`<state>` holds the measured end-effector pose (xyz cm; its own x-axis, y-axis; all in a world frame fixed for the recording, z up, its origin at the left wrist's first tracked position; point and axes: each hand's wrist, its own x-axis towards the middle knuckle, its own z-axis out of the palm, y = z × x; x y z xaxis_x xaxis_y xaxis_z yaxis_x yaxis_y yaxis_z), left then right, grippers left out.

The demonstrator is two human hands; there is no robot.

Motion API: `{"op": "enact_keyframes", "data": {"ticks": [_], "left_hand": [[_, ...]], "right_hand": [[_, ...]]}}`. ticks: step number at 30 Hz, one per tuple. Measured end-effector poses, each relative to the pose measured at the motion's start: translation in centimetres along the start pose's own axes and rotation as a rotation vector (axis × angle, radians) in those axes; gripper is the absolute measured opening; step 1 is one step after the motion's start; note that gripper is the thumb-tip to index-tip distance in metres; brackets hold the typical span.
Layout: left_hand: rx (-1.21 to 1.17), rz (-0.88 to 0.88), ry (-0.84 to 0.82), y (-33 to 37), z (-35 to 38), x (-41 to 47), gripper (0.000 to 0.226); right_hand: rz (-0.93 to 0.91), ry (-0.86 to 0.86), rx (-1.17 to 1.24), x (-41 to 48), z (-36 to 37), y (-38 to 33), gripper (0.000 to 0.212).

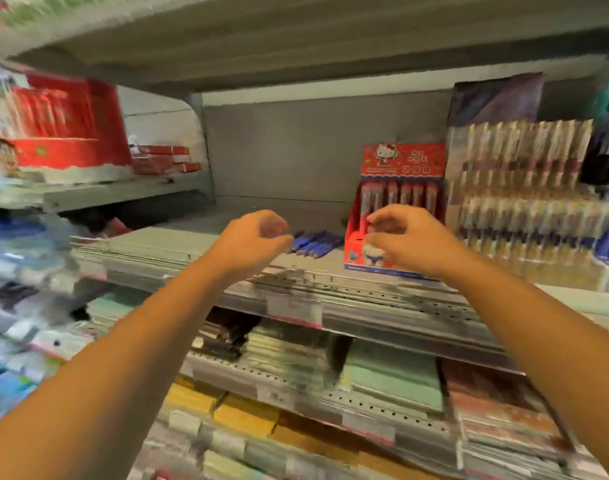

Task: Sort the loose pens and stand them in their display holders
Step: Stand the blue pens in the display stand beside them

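Several loose blue pens (313, 241) lie flat on the grey shelf (178, 247). My left hand (258, 239) hovers just left of them, fingers loosely curled, with nothing seen in it. A red cartoon-cat display holder (402, 188) stands to the right with red-capped pens (400, 195) upright in its back row. My right hand (408, 239) is in front of the holder's lower tier with fingers and thumb curled toward each other. Blur hides whether it pinches a pen.
A tall tiered display of pale pens (525, 188) stands right of the red holder. Red boxes (64, 126) sit on the left shelf. Another shelf (296, 46) hangs close overhead. Stacked notebooks (393, 379) fill the lower shelves. The picture is motion-blurred.
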<state>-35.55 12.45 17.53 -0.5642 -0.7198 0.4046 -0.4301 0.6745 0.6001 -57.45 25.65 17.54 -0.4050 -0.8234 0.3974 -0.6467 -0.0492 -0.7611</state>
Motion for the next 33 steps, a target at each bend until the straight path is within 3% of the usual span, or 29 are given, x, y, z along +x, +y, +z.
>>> {"op": "enact_keyframes", "data": {"ticks": [5, 9, 12, 16, 19, 25, 30, 33], "left_hand": [[0.022, -0.051, -0.078, -4.6, -2.1, 3.5, 0.029], [0.092, -0.083, -0.189, -5.7, -1.5, 7.5, 0.023], [0.107, -0.143, -0.288, -5.8, 0.3, 10.6, 0.034], [0.177, -0.177, -0.410, -6.2, 3.1, 14.8, 0.031], [0.284, -0.146, -0.598, -5.6, 4.7, 17.4, 0.037], [0.374, -0.026, -0.938, -4.9, 6.7, 20.1, 0.037], [0.396, -0.058, -1.125, -4.5, 7.1, 21.4, 0.077], [0.410, -0.013, -1.183, -4.5, 7.0, 21.7, 0.076]], "right_hand": [[0.017, -0.019, -0.118, 4.2, 5.5, -1.9, 0.022], [0.075, -0.076, -0.370, 7.5, 7.9, -2.7, 0.029], [0.124, -0.167, -0.606, 10.1, 9.6, -3.0, 0.029], [0.191, -0.389, -0.995, 13.4, 11.6, -2.0, 0.020], [0.255, -0.487, -1.154, 15.5, 12.3, -1.2, 0.011], [0.472, -0.532, -1.133, 17.9, 12.4, -1.2, 0.022], [0.799, -0.445, -0.855, 18.2, 13.1, -1.0, 0.031], [0.930, -0.345, -0.730, 17.9, 13.7, -0.6, 0.039]]}}
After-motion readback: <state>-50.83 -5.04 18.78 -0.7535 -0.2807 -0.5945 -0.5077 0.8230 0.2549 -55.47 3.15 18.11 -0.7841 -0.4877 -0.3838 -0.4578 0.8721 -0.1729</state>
